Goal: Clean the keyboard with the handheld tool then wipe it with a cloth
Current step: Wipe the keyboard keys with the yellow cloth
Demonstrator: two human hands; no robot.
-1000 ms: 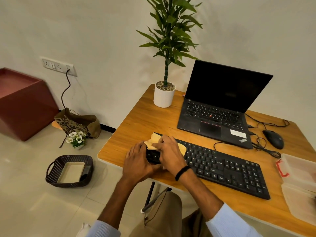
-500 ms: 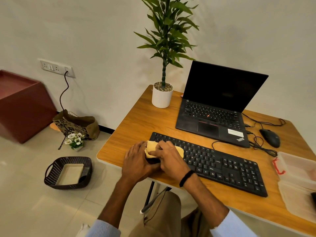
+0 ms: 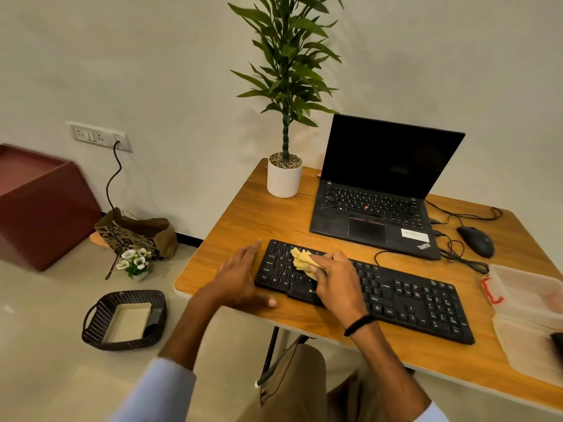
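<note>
At the near edge of the worktop, the left hand lies flat with fingers extended and holds nothing. It sits just beside the left end of the keyboard; contact with the keyboard's edge cannot be confirmed. The right hand is curled round a bunched yellow cloth and presses it onto the keys in the left section, just above the space bar. The keyboard lies flat on the worktop, its left end farther from the person than its right end. The step in hand is judged to be the wipe with the cloth, at an early stage, since the cloth sits at the left section with the centre and number pad to its right. The next move calls for drawing the cloth rightward along the key rows under light, even pressure. The flat hand should steady the keyboard against sliding, and the cloth should be kept bunched so it does not snag on key caps. To the right stands a clear plastic container; a dark object at its cropped edge cannot be identified, and the handheld tool is not identifiable. Beyond the keyboard are an open laptop, a mouse and a potted plant.
</note>
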